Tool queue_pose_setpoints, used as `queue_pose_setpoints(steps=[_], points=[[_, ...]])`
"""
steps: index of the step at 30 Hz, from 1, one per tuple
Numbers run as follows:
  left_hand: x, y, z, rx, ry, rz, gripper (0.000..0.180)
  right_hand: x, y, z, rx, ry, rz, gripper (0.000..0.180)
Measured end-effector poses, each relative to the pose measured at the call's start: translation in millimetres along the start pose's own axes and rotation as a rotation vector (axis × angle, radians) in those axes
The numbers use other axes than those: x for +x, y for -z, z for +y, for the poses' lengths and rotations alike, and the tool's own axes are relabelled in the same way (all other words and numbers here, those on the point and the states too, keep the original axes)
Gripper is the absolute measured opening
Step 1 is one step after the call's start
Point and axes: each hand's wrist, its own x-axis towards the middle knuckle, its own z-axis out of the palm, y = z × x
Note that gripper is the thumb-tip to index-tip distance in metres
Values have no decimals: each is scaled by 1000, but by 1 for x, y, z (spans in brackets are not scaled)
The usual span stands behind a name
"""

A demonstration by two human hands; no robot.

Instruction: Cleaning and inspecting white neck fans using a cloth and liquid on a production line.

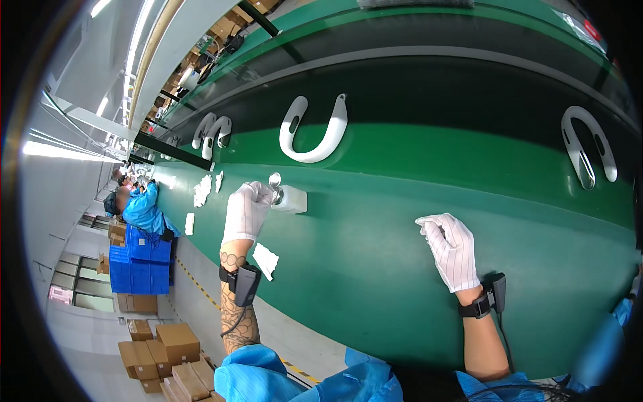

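My left hand [246,211], in a white striped glove, is closed beside the top of a small white square-sided bottle [293,200]. The bottle's round metal lid [274,179] stands flipped up. Its fingertips meet the bottle's metal top, and what they pinch, if anything, is hidden. Over the table at the right, my right hand [450,248], gloved alike, has its fingers curled together with nothing visible in them. A crumpled white cloth [266,260] lies by my left wrist.
On the green and dark belt beyond the green table [362,281] lie a white U-shaped piece [313,153], another at right [569,130] and more at left [219,127]. White cloths [202,190] lie farther left. A co-worker in blue [144,209] sits near blue crates [140,268].
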Motion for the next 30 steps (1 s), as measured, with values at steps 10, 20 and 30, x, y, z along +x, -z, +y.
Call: queue_pose_setpoints(steps=[10,20,30], points=[[3,-3,1,104,-65,-7,10,0,1,1,4,-29,-15,10],[3,12,4,-35,11,32,12,0,0,4,13,-36,-13,10],[-1,-9,-8,-79,125,4,15,5,0,1,-54,-6,-14,8]])
